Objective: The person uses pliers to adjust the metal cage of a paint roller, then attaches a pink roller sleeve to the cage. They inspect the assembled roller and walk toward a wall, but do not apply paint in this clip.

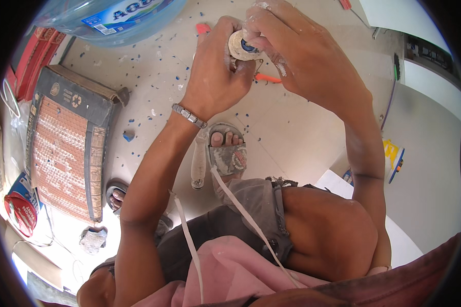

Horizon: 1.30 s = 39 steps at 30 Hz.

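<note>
High in the view, my left hand (217,69) is closed around a short, cream-white cylinder (237,47) with a dark blue core, seen end-on. It resembles a roller, but I cannot tell its exact kind. The fingers of my right hand (297,51) are bent and pinch at its blue core from the other side; white dust coats their tips. Just below the cylinder show a thin bent wire (260,65) and an orange stick-like piece (268,78). Whether these join the cylinder is hidden by my hands.
Blue scraps litter the tiled floor (153,97). A large clear blue water bottle (130,25) stands upper left. Below it are a carton of small orange tiles (64,151) and a red-lidded can (21,214). A dusty handle-like tool (198,163) lies by my sandalled foot (228,148).
</note>
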Motion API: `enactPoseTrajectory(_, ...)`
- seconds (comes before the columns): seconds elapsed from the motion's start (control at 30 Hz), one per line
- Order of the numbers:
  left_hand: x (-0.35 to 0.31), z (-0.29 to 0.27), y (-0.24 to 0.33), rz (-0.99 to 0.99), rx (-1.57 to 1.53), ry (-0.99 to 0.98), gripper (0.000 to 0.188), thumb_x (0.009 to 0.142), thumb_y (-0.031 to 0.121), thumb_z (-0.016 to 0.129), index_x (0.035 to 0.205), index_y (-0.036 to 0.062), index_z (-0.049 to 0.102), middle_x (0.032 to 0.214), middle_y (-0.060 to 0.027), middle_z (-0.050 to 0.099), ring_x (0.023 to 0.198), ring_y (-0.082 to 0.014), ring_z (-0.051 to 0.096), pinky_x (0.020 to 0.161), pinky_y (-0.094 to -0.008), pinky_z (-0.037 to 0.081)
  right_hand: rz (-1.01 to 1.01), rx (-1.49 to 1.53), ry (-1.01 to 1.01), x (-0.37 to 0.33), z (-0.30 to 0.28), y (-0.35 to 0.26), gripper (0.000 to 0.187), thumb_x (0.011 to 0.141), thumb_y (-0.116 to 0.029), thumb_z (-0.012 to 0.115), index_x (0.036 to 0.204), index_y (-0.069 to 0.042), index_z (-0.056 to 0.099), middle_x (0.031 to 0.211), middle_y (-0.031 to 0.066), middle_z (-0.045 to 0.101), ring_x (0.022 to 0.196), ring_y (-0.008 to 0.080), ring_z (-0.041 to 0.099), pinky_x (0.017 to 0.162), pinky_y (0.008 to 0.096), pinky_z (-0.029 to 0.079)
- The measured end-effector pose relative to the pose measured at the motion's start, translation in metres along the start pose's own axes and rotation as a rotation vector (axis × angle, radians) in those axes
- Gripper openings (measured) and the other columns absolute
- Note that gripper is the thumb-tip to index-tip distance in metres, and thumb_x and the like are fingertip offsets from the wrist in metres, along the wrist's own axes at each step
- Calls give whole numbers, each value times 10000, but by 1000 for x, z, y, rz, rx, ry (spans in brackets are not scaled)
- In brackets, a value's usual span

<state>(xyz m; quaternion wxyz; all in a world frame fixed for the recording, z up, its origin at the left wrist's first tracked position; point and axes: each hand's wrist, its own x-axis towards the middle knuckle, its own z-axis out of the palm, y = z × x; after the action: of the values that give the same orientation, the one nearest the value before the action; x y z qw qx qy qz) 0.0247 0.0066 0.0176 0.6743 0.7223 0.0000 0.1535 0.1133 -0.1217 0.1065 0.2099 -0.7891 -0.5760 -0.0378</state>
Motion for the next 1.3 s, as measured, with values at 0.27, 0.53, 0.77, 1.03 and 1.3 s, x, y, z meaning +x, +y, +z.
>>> enactPoseTrajectory(0.27,2,-12,-11,18,5,133,283,780,-4,596,1044,12,496,852,-152,602,742,-335,564,728,-428,463,435,504,67,-52,-3,-17,174,1030,-158,565,957,-2,588,760,109,471,686,223,429,690,375,412)
enactPoseTrajectory(0.53,4,1,1,9,-65,305,379,816,-33,581,1151,-22,405,927,-133,530,741,-210,533,698,-338,476,1129,1220,-375,-155,133,-113,425,1015,-423,611,1088,-5,607,918,80,670,917,191,642,839,333,507)
enactPoseTrajectory(0.77,8,12,26,170,-24,430,557,802,2,609,1298,-53,361,1159,-207,466,1053,-300,471,948,-419,409,1424,1711,-133,-109,115,-122,311,1049,-341,578,895,-73,537,550,-22,437,423,104,407,413,296,345)
enactPoseTrajectory(1.03,-4,-1,33,311,49,145,592,895,292,593,1390,-23,510,1421,-222,468,1283,-380,413,1099,-463,294,1309,1678,103,-98,51,-83,386,1071,-336,531,772,-97,477,533,-38,385,411,84,384,384,280,340)
enactPoseTrajectory(1.3,48,-53,51,117,-357,-69,899,1030,675,115,1484,-13,473,1502,-200,506,1388,-299,484,1135,-451,353,968,1658,-269,-121,57,-107,497,1059,-478,494,747,-94,452,549,-27,421,442,83,413,394,257,342)
